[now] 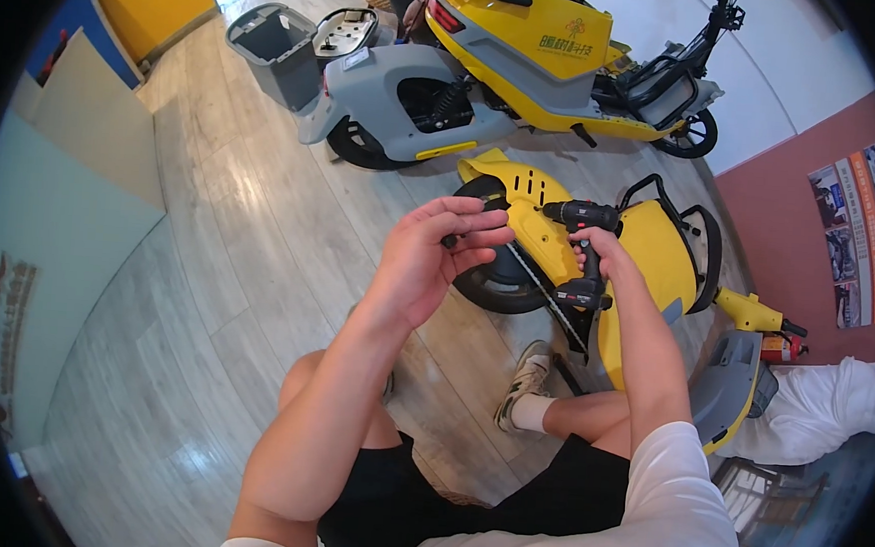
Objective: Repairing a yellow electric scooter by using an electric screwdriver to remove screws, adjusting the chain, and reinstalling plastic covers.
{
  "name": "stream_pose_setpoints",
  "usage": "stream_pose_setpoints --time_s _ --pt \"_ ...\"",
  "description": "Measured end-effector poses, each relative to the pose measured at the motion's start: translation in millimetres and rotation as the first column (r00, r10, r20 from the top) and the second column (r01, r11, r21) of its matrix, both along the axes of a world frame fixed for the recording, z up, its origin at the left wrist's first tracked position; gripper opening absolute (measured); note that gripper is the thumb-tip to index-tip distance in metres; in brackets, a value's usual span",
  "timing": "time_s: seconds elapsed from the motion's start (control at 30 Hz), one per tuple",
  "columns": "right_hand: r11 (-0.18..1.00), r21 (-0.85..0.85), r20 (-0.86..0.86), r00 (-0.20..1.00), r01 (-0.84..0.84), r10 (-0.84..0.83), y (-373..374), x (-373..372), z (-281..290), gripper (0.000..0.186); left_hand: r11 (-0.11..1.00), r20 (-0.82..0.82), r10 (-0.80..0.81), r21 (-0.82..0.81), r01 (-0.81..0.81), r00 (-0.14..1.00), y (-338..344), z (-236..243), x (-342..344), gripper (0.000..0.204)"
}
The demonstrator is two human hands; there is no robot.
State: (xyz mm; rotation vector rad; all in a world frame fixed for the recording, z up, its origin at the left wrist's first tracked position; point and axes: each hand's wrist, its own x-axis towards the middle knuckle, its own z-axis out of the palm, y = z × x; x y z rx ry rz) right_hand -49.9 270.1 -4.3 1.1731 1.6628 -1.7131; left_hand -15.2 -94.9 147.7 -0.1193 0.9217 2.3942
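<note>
My right hand (599, 249) grips the handle of a black cordless drill (581, 215), its nose pointing left over the yellow scooter body (538, 235) in front of me. My left hand (437, 241) is raised beside the scooter's wheel (497, 282), palm turned right. Its fingers are partly bent around a small black piece (448, 241), mostly hidden and too small to name. Slots and round holes mark the yellow panel by the drill's nose.
Beyond stands a yellow-and-grey electric scooter (512, 37), with a grey open box (273, 53) at its rear. A white cloth bundle (820, 412) and a fire extinguisher (782, 348) lie to the right. A pale curved counter (68, 251) rises at left. My shoe (524, 384) rests near the wheel.
</note>
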Motion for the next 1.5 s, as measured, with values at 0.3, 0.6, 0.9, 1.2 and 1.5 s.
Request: stream_pose_setpoints --time_s 0.3,0.6,0.9,1.2,1.5 --pt "0.086 0.583 0.514 0.449 -0.808 0.731 -54 -77 37 0.018 0.999 -0.005 -0.004 -0.053 0.003 1.0 4 1 2 0.022" --pt "0.091 0.481 0.619 0.411 -0.872 0.669 -70 -102 62 0.016 0.998 0.009 0.016 -0.053 -0.015 1.0 4 -2 0 0.022" --pt "0.297 0.575 0.449 0.598 -0.762 0.664 -43 -82 41 0.015 0.998 0.006 0.031 -0.063 -0.03 1.0 5 -1 -2 0.022" --pt "0.645 0.433 0.269 0.773 -0.63 0.574 -27 -71 33 0.01 0.997 0.014 0.027 -0.077 -0.026 1.0 12 -3 2 0.023" --pt "0.682 0.447 0.219 0.81 -0.579 0.544 -29 -59 34 0.012 0.996 0.014 0.018 -0.083 -0.016 1.0 12 -3 4 0.023"
